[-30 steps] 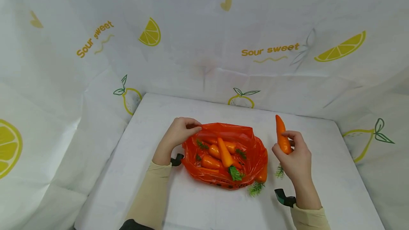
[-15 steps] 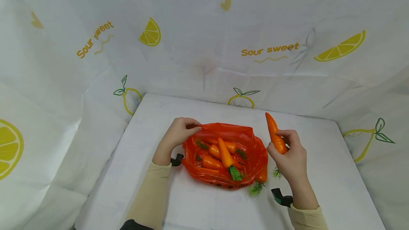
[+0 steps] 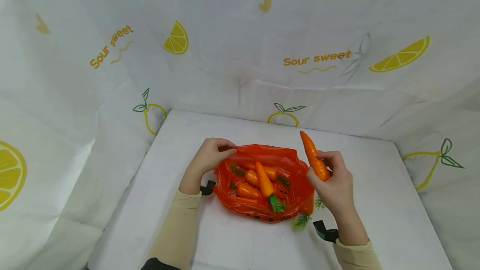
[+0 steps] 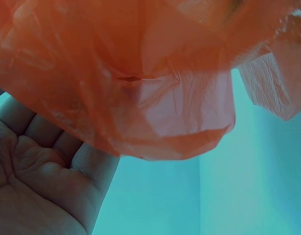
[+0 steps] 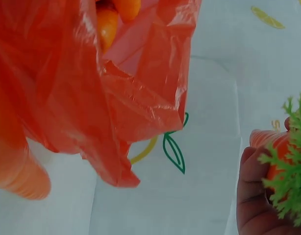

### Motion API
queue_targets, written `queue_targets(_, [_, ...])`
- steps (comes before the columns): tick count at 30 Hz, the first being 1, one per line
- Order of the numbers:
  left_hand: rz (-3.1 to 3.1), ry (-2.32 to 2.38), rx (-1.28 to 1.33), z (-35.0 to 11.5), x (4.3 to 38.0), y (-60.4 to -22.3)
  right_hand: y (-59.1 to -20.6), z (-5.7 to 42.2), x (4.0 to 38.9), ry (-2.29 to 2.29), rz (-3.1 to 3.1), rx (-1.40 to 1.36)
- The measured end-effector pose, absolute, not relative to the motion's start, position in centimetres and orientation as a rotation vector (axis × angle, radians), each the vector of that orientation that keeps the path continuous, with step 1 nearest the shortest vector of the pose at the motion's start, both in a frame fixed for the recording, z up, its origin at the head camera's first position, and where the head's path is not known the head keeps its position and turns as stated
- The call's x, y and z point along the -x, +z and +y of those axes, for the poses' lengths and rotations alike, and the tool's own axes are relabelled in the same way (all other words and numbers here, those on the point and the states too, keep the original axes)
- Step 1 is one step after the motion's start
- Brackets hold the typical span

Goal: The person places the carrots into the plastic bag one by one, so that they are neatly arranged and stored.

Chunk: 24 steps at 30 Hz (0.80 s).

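A red plastic bag lies with its mouth open on the white table, several orange carrots inside. One carrot with a green leafy top rests over the others. My left hand pinches the bag's far left rim between thumb and fingers; its fingertips are hidden behind the film in the left wrist view. My right hand holds another carrot, tip up and tilted left, beside the bag's right rim. Its feathery green top shows below the palm in the right wrist view.
Against the bag's right side lies a further carrot, partly covered by the film, its green leaves on the table. The white table meets a lemon-printed sheet at the back and sides.
My right hand has moved left with its carrot, from out on the right to the bag's right rim. The left hand and the bag have stayed put.
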<state>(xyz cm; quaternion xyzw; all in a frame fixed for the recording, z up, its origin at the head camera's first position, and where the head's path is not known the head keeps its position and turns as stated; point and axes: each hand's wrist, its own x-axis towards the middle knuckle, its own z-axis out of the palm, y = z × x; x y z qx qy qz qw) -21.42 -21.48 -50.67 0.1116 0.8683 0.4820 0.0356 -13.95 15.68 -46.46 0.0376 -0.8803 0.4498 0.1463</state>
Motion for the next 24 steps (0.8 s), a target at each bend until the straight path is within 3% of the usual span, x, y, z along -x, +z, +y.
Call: queue_targets(24, [2.659,1.503,-0.341,-21.6,21.3,-50.4,-47.0,12.4,14.0,1.409,-2.495,-0.376])
